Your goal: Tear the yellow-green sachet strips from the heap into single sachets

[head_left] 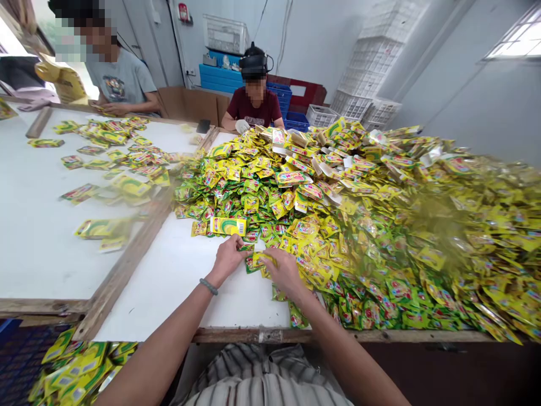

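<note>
My left hand [228,258], with a beaded bracelet [208,286] on its wrist, is closed with thumb and finger together at the front edge of the pile. What its fingertips hold, if anything, is too small to tell. Close by on the right, my right hand [284,272] pinches a small yellow packet [258,259]. Green packets [252,268] lie just beneath the fingers. A flat yellow carton [229,226] rests against the pile beyond my left hand.
A large heap of yellow and green packets [321,242] spreads right, with opened cartons [291,178] on top. A wooden divider [127,265] separates the left table section, where filled-looking cartons [101,228] lie. Two people sit across. More cartons [80,366] lie below left.
</note>
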Action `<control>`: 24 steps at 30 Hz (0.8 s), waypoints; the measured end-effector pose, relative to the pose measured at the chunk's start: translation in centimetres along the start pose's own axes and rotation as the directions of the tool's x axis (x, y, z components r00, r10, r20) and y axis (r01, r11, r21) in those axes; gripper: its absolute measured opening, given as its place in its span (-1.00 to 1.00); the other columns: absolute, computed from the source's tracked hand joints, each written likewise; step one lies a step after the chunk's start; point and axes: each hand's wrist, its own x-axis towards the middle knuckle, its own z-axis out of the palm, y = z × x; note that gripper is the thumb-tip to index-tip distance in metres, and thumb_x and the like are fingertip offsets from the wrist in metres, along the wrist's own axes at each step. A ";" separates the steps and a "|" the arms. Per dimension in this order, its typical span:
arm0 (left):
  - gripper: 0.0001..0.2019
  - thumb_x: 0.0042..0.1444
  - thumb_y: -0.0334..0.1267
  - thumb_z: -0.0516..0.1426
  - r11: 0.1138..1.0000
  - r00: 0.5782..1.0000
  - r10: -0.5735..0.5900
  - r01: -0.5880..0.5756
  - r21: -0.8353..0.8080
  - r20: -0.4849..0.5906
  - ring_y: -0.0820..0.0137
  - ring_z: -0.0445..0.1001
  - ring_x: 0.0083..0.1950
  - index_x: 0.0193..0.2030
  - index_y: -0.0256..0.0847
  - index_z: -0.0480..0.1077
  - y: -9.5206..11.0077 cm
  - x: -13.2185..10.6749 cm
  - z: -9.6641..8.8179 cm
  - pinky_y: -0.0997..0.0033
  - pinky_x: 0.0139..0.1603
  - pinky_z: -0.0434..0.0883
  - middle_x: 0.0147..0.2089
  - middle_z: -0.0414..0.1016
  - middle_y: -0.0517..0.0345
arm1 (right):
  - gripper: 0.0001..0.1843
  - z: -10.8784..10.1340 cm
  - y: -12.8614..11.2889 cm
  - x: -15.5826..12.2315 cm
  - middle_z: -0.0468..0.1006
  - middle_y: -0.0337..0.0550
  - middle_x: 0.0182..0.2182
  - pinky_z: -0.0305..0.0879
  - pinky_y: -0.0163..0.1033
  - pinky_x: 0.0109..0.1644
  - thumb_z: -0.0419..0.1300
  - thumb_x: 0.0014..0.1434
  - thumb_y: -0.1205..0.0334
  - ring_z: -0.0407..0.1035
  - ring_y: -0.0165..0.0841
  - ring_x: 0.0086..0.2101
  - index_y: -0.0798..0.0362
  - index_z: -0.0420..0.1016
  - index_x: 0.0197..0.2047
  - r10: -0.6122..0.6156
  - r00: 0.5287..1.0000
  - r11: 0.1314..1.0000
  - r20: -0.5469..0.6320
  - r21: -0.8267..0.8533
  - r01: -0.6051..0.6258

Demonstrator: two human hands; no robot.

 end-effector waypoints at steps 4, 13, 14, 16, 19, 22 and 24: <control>-0.81 -0.11 -0.18 0.27 0.997 0.994 0.037 -0.030 -0.069 0.106 0.40 0.34 -0.45 -0.44 -0.16 0.33 0.3 -2.8 -1.3 0.44 -0.42 0.21 -0.49 0.42 0.25 | -0.77 0.5 -1.3 0.7 0.59 -0.15 -0.37 0.31 -0.27 -0.28 0.16 0.13 0.11 0.43 -0.34 -0.36 0.06 0.53 -0.26 0.111 0.993 0.909 0.046 0.400 -0.120; -0.77 0.17 -0.18 0.06 0.975 0.975 0.220 -0.221 -0.037 -0.025 0.33 0.55 -0.29 -0.23 -0.18 0.52 1.3 -7.2 -0.7 0.41 -0.24 0.42 -0.26 0.63 0.08 | -0.70 -0.5 -4.1 -1.4 0.23 -0.34 -0.63 0.04 -0.34 -0.46 0.11 0.13 0.03 0.09 -0.46 -0.56 0.05 0.33 -0.51 0.186 0.982 0.891 -0.038 0.428 -0.153; -0.76 0.19 -0.20 0.04 0.962 0.961 0.274 -0.273 0.019 -0.048 0.32 0.56 -0.25 -0.19 -0.19 0.52 1.3 -7.4 -0.5 0.40 -0.20 0.43 -0.21 0.63 0.05 | -0.68 -0.6 -4.2 -1.6 0.20 -0.35 -0.63 0.03 -0.34 -0.47 0.10 0.14 0.01 0.07 -0.46 -0.56 0.04 0.31 -0.52 0.205 0.978 0.888 -0.045 0.428 -0.167; -0.74 0.21 -0.25 0.01 0.923 0.922 0.379 -0.371 0.098 -0.075 0.29 0.57 -0.17 -0.13 -0.21 0.50 1.1 -7.7 -0.1 0.37 -0.12 0.45 -0.12 0.62 -0.01 | -0.68 -0.8 -4.5 -1.8 0.21 -0.34 -0.61 0.04 -0.33 -0.46 0.10 0.14 -0.01 0.07 -0.46 -0.55 0.04 0.31 -0.50 0.219 0.975 0.881 -0.047 0.438 -0.177; -0.72 0.21 -0.31 -0.03 0.890 0.887 0.445 -0.423 0.173 -0.122 0.27 0.57 -0.10 -0.11 -0.25 0.48 0.9 -8.0 0.1 0.33 -0.06 0.45 -0.10 0.60 -0.07 | -0.74 -0.9 -4.9 -2.2 0.29 -0.32 -0.56 0.11 -0.33 -0.42 0.12 0.14 0.03 0.14 -0.45 -0.52 0.05 0.38 -0.41 0.183 0.983 0.851 0.016 0.498 -0.167; -0.72 0.23 -0.26 -0.04 0.947 0.937 0.318 -0.307 0.092 -0.144 0.28 0.57 -0.20 -0.15 -0.24 0.48 1.1 -8.2 -0.2 0.33 -0.14 0.46 -0.19 0.61 -0.03 | -0.78 -1.0 -5.2 -2.7 0.38 -0.28 -0.49 0.21 -0.32 -0.35 0.16 0.11 0.07 0.25 -0.41 -0.45 0.04 0.45 -0.26 0.115 0.985 0.764 0.131 0.622 -0.172; -0.73 0.23 -0.16 0.00 0.977 0.980 0.181 -0.189 -0.100 -0.084 0.32 0.55 -0.27 -0.14 -0.23 0.46 1.5 -8.4 -0.4 0.36 -0.22 0.46 -0.25 0.60 0.04 | -0.77 -1.2 -5.1 -2.9 0.43 -0.25 -0.46 0.26 -0.30 -0.31 0.18 0.09 0.09 0.30 -0.39 -0.41 0.03 0.47 -0.22 0.108 0.983 0.702 0.147 0.689 -0.180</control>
